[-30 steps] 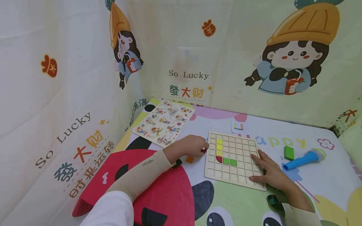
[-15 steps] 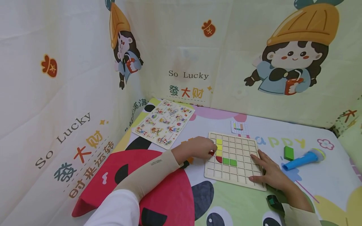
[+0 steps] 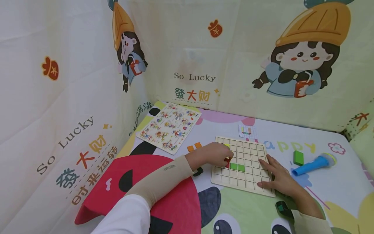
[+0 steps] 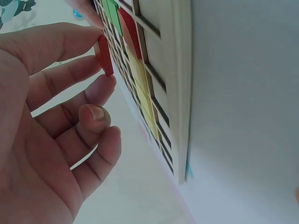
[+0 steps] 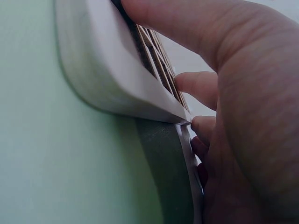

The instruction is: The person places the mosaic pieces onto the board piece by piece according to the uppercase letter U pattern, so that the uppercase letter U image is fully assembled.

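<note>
Just below the frame's centre, the left hand (image 3: 214,154) pinches a red piece (image 4: 105,56) in nearly closed fingers over the left of the board (image 3: 251,159). It is probably best set flat and square while the right hand (image 3: 277,178), fingers spread and gripping no piece, steadies the board's right edge. The curtain (image 3: 175,39) reads "So Lucky" and "發大财", upper centre and left; the worktop (image 3: 343,169) shows "appy", right.

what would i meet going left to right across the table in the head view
picture board, left hand, small card, right hand, blue microphone
</note>
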Motion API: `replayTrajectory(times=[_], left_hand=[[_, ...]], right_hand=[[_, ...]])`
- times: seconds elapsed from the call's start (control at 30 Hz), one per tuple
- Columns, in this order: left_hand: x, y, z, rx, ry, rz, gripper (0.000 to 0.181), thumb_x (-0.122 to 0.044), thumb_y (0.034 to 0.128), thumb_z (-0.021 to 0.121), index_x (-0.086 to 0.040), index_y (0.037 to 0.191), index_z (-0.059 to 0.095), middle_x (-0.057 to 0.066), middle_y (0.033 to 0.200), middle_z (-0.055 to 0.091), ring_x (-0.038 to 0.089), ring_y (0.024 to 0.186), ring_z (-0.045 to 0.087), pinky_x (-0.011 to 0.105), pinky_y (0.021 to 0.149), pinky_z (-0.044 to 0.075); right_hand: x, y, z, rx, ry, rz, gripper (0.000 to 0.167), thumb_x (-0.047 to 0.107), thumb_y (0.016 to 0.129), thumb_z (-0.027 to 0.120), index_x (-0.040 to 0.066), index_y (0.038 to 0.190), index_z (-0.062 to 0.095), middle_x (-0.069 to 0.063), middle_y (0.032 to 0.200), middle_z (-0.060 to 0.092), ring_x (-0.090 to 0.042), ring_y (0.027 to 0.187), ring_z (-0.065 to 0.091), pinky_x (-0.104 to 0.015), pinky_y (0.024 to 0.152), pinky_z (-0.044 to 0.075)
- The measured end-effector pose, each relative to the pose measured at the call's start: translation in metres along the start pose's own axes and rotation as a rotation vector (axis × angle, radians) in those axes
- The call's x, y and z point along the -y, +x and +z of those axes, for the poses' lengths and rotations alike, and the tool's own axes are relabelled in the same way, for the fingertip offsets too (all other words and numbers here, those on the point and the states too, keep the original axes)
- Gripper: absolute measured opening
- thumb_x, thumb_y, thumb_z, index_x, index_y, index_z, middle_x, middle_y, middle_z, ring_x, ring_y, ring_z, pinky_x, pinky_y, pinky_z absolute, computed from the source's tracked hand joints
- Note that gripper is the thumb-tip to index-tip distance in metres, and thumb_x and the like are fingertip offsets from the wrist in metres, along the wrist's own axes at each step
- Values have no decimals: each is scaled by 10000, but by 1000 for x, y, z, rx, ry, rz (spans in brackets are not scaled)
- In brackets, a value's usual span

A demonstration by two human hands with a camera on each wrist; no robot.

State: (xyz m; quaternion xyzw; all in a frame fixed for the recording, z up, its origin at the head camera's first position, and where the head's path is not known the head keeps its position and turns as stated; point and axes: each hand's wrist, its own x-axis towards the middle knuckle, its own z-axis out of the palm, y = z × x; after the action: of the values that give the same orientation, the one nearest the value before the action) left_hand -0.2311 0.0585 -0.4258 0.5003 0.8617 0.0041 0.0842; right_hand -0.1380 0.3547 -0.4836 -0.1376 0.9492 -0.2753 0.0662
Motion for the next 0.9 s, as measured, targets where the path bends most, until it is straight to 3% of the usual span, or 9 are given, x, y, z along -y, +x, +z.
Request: replayTrajectory(times=[0.23,0.63,0.9], left_hand=[[-6,13,4,-7,16,35,83,-273,939,597,-252,991,658,-129,852,533,34,772,489,226,628,414],[-21,30,6,9,29,37,96,-248,934,595,-265,1005,657,-133,866,536,30,781,487,221,633,416],[-30,40,5,17,23,50,61,-253,947,573,-273,916,622,-131,831,538,41,744,484,224,612,396]], right_hand=[[-1,0,2,5,1,16,1010,502,755,784,99,1535,285,-183,1604,19,-449,1433,-32,-764,956,90],[2,0,2,12,-14,38,1023,527,745,780,110,1537,284,-184,1604,21,-442,1435,-29,-767,953,102],[3,0,1,14,-6,46,1030,534,737,781,100,1533,292,-196,1600,24,-440,1436,-30,-767,954,105]])
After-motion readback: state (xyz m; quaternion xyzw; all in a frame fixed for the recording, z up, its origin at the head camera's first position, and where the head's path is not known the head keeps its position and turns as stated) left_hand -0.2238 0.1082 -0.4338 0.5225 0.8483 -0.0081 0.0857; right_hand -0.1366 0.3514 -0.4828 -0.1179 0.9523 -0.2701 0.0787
